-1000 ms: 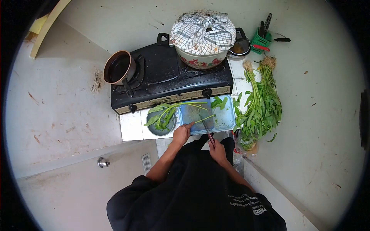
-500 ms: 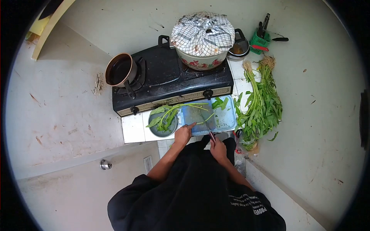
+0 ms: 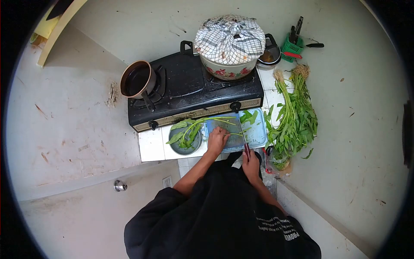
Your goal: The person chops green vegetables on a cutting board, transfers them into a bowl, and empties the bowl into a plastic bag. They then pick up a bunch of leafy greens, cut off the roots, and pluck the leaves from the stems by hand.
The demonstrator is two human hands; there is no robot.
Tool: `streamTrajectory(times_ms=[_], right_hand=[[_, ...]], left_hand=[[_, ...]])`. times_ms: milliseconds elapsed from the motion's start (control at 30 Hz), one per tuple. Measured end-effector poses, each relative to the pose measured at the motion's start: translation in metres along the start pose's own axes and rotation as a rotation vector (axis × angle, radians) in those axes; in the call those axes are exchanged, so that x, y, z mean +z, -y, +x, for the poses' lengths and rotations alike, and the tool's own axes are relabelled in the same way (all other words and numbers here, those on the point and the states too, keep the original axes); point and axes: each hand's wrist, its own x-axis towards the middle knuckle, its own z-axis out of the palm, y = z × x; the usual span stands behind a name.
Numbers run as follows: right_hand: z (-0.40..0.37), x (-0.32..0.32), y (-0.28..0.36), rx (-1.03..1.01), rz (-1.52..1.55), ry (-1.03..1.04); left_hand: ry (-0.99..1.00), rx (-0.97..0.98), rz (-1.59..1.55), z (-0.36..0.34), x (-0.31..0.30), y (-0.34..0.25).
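My left hand (image 3: 217, 139) rests on the blue cutting board (image 3: 216, 125), its fingers pressed together on a thin green vegetable stem (image 3: 235, 134). A knife (image 3: 244, 136) is in my right hand (image 3: 251, 165), the blade pointing away from me across the board beside the stem's right end. The board lies over a light blue tray (image 3: 260, 131), where cut green leaves (image 3: 248, 116) sit at the back right. Longer leafy stems (image 3: 213, 120) stretch from the board's back edge over a grey round bowl (image 3: 173, 149), which has greens in it.
Behind stands a black two-burner stove (image 3: 180, 82) with a saucepan (image 3: 138, 82) of dark liquid and a large cloth-covered pot (image 3: 230, 69). Bunches of leafy greens (image 3: 297, 112) with roots lie at the right, below a green basket (image 3: 292, 46) of utensils.
My left hand has moved right along the board, closer to the knife. The knife has shifted right, its blade now pointing more straight away from me. The view has shifted slightly.
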Motion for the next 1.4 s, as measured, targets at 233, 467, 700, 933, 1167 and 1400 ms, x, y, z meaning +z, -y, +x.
streamTrajectory(times_ms=[233,467,700,933,1167,1400], right_hand=[[-0.007,0.005,-0.005,0.018,-0.006,0.073],[-0.009,0.006,-0.007,0.041,-0.041,0.199],[-0.015,0.001,0.0,0.007,-0.025,0.225],[-0.02,0.003,-0.004,-0.057,-0.076,0.343],[-0.02,0.009,-0.011,-0.064,-0.129,0.358],[-0.017,0.017,-0.015,-0.016,-0.169,0.379]], left_hand=[[-0.113,0.021,-0.038,-0.013,-0.03,-0.008],[-0.128,-0.021,-0.106,-0.027,-0.022,0.017],[-0.08,-0.121,-0.14,-0.021,-0.017,0.02],[-0.052,-0.16,-0.204,-0.015,-0.016,0.03],[0.038,-0.211,-0.189,-0.005,-0.015,0.039],[0.029,-0.26,-0.232,-0.005,-0.014,0.042]])
